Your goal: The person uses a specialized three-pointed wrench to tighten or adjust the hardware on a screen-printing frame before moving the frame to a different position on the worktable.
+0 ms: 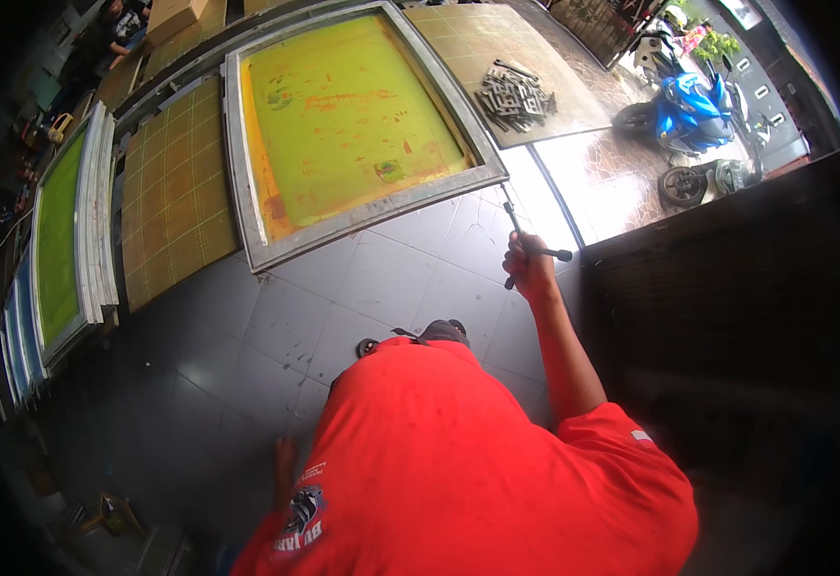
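My right hand (532, 266) is closed around a dark Y-shaped socket wrench (562, 254), its arms sticking out past the fingers. One arm of the wrench points up at the near right corner of a large screen printing frame (372, 216), a little apart from it. The frame has grey metal sides and a yellow-green mesh (343, 106) with orange stains, and it lies on the work table. My left hand (285, 453) hangs low beside my body, in shadow; its fingers are too dark to make out.
Metal clamp parts (516, 96) lie heaped on a board (482, 38) at the far right. More framed screens (60, 230) lean in a stack at the left, beside a brown gridded board (175, 187). A blue motorcycle (693, 110) stands beyond; a person (127, 29) is at the far left.
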Tool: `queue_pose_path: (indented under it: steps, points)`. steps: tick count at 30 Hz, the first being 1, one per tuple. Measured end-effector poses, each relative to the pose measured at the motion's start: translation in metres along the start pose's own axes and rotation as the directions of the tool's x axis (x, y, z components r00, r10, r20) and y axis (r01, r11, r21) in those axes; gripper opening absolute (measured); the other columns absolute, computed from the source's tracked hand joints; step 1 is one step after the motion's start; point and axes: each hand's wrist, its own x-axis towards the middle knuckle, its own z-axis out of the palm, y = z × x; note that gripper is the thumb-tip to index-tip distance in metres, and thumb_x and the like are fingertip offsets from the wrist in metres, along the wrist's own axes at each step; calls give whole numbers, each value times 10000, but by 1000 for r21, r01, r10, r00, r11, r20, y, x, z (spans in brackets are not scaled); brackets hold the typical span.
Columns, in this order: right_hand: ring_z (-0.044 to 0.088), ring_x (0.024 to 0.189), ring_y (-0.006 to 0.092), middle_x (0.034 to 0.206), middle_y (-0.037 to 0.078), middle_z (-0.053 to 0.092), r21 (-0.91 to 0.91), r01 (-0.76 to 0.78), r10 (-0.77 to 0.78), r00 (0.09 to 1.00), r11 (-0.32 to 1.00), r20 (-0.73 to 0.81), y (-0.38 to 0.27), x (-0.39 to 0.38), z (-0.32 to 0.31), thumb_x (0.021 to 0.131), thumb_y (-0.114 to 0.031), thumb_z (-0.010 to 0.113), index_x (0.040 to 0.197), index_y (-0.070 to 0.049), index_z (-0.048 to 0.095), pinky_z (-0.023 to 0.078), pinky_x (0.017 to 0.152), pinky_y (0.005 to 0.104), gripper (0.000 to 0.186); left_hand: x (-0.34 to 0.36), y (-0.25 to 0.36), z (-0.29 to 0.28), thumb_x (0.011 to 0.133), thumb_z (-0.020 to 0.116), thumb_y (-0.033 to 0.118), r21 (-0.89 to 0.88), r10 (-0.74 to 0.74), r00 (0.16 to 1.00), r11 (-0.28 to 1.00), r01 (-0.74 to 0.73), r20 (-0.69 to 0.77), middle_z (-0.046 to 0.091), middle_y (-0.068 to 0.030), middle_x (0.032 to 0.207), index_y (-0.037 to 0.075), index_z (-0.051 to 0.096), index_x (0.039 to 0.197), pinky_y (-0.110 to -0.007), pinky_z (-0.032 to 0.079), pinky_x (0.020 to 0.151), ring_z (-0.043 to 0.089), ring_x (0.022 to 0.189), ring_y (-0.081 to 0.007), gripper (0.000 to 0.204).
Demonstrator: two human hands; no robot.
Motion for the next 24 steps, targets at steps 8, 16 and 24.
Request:
queue_pose_path:
  steps: [8,16,24]
  points:
    - [271,408,76,497,-64,319,455,-127,114,992,882,56,6,15,-46,852,-249,390,835,-95,499,246,441,240,189,-25,164,112,880,493,255,209,337,941,923,-325,-23,582,-45,820,45,547,1016,-221,395,508,537,660,-110,256]
    - [261,412,79,492,-60,300,552,-269,187,962,789,201,7,26,-70,838,-257,403,818,-96,507,248,463,247,193,-79,180,211,884,487,255,171,420,902,886,-432,102,584,-54,865,27,543,1043,-275,441,641,556,719,-135,284]
    - [263,411,85,487,-42,311,711,-346,143,933,612,330,21,33,-73,823,-218,447,783,-75,540,254,481,238,175,-123,79,210,882,483,240,491,179,970,838,-239,167,580,-64,858,1,541,1045,-279,452,677,552,737,-139,295]
